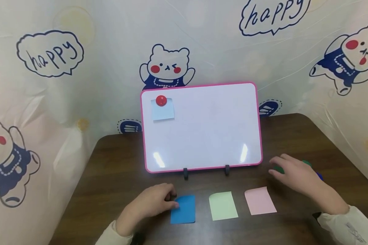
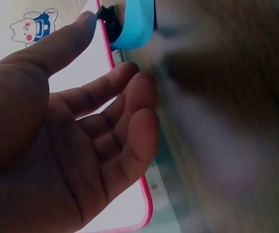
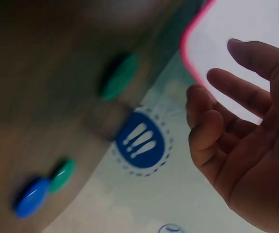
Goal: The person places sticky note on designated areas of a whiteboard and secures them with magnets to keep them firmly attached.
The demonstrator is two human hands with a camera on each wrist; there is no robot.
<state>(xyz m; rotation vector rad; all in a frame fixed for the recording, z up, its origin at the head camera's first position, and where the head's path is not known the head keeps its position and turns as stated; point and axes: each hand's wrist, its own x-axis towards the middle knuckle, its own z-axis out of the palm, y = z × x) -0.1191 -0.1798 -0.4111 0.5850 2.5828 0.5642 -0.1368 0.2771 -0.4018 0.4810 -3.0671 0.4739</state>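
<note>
My left hand is at the left edge of a blue sticky note on the table, its thumb tip over the note's upper left side. In the left wrist view the thumb stands apart from the loosely bent fingers, with nothing pinched between them. Over a green round magnet near the whiteboard's lower right corner hovers my right hand, fingers loosely bent and holding nothing. A second green magnet and a blue magnet lie together, partly hidden by that hand in the head view.
A pink-framed whiteboard stands on black feet at the back. On its upper left, a red magnet holds a light blue note. Green and pink sticky notes lie in front, right of the blue one.
</note>
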